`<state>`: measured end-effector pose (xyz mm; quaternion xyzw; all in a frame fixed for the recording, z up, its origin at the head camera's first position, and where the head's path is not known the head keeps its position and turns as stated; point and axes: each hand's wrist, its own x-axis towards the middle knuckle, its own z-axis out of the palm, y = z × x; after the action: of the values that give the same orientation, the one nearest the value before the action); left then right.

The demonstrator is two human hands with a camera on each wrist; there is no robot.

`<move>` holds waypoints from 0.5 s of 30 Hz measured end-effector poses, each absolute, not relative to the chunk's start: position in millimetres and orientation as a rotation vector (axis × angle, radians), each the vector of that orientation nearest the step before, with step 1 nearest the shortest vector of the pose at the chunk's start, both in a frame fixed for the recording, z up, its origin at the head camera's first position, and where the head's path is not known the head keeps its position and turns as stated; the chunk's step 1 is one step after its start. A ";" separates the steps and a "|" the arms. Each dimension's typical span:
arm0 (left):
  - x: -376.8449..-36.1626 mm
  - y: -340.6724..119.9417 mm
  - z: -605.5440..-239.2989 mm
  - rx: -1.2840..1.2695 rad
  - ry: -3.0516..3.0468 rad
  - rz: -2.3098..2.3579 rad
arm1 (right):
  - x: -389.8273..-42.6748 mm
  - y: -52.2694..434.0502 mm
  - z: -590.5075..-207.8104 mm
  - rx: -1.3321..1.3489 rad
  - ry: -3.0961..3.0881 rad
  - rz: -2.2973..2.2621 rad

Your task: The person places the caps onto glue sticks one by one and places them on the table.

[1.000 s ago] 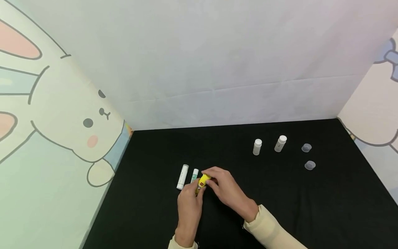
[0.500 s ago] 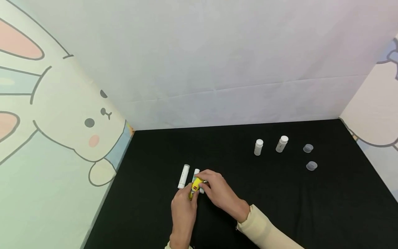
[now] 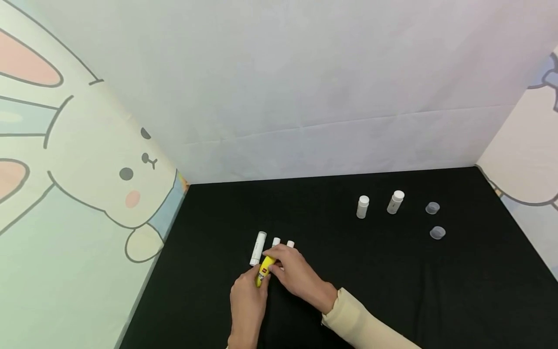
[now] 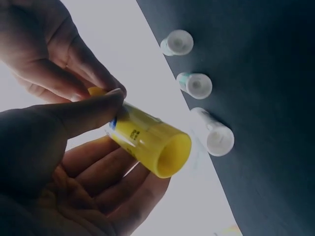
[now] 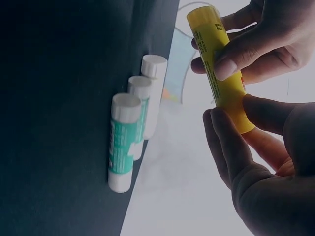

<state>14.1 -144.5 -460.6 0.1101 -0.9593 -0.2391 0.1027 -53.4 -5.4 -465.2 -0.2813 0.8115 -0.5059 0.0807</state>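
Backdrop: white wall (image 3: 322,87) behind, a rabbit drawing (image 3: 100,174) at the left.
Cloth: black cover (image 3: 414,286) under everything on the table.
Right hand: (image 3: 301,275) pinches one end of the yellow tube (image 4: 152,140).
Left hand: (image 3: 248,298) grasps the same tube toward its other end, thumb against fingers.
Yellow tube: held between both hands, tilted, near the row.
White tube: (image 3: 258,248) at the row's left end.
Green-labelled tubes: two (image 5: 121,147) beside it, partly hidden by the right hand in the head view.
Bottles: two, white-capped (image 3: 362,207), farther right.
Cups: two, clear (image 3: 438,233), rightmost.
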 end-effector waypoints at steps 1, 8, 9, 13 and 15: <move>14.7 -145.6 -460.5 0.335 -2.834 -0.709 | -53.0 -6.9 -465.8 -0.840 2.423 -1.510; 17.5 -153.7 -459.4 0.402 -2.869 -0.728 | -50.2 -17.2 -469.3 -0.832 2.408 -1.470; 17.9 -154.6 -459.3 0.411 -2.876 -0.730 | -49.8 -18.4 -469.9 -0.836 2.411 -1.463; 18.2 -158.2 -459.6 0.448 -2.902 -0.738 | -48.6 -23.6 -473.9 -0.867 2.429 -1.438; 18.0 -160.1 -460.1 0.463 -2.914 -0.740 | -48.2 -26.1 -476.1 -0.881 2.430 -1.437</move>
<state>18.0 -160.1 -460.1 0.1521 -0.9568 -0.2429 0.0497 -48.2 -26.1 -476.1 -0.2966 0.8182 -0.4838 0.0920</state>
